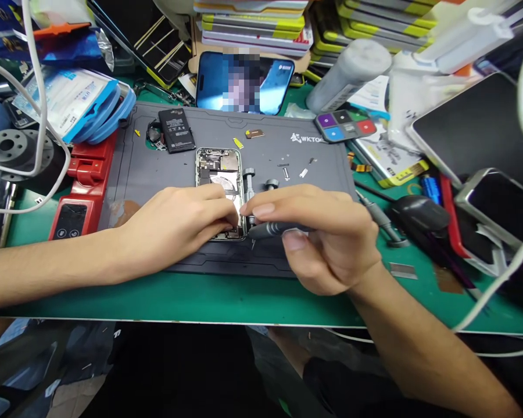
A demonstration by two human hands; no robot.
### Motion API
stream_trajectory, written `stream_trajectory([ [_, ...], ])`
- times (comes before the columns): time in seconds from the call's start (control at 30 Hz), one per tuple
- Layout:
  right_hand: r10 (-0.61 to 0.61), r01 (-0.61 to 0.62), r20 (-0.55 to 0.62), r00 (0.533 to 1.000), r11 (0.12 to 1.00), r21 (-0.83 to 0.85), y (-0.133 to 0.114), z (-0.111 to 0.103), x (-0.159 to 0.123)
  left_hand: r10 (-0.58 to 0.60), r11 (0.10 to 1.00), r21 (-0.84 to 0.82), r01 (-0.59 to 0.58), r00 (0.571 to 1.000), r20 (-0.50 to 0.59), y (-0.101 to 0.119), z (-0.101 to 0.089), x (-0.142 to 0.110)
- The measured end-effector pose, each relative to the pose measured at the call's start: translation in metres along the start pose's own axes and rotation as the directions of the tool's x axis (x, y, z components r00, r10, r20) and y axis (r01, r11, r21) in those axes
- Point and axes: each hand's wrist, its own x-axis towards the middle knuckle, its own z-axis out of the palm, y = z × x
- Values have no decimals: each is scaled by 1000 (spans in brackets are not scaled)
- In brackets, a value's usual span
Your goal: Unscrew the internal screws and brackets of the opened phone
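An opened phone (219, 168) lies face down on a grey repair mat (270, 255), its insides showing. My left hand (178, 223) rests over the phone's lower half, fingers curled and pressed onto it. My right hand (326, 232) is closed on a dark screwdriver (272, 230), whose tip points left at the phone's lower right edge. What lies under the fingers of both hands is hidden.
A removed black battery (176, 130) and small loose parts lie on the mat's far side. Two more screwdrivers (248, 184) stand beside the phone. A red device (83, 186) sits left, a lit phone (244, 82) behind, further phones and white cables (501, 278) right.
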Motion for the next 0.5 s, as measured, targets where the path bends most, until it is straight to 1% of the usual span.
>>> stream_trajectory([
  [0.07, -25, 25, 4, 1000, 999, -27, 0, 1, 1, 0, 1000, -3, 0, 1000, 8, 0, -1, 0],
  [0.13, -35, 33, -31, 999, 998, -59, 1, 3, 2, -2, 1000, -6, 2, 1000, 19, 0, -1, 0],
  [0.23, -14, 8, -141, 990, 999, -38, 1, 6, 3, -14, 999, -32, 16, 999, 47, -1, -3, 0],
  [0.3, 12, -14, -238, 971, 1000, -4, 1, 8, 4, -24, 998, -53, 27, 998, 61, 0, -4, 0],
  [0.37, 38, -33, -303, 952, 999, 20, -1, 8, 5, -33, 997, -61, 37, 997, 66, 0, -5, 1],
  [0.43, 60, -50, -322, 945, 998, 41, -2, 8, 4, -40, 997, -61, 44, 997, 65, 1, -5, 1],
  [0.5, 89, -74, -288, 954, 995, 62, -3, 6, 3, -40, 997, -68, 44, 998, 57, 2, -5, 1],
])
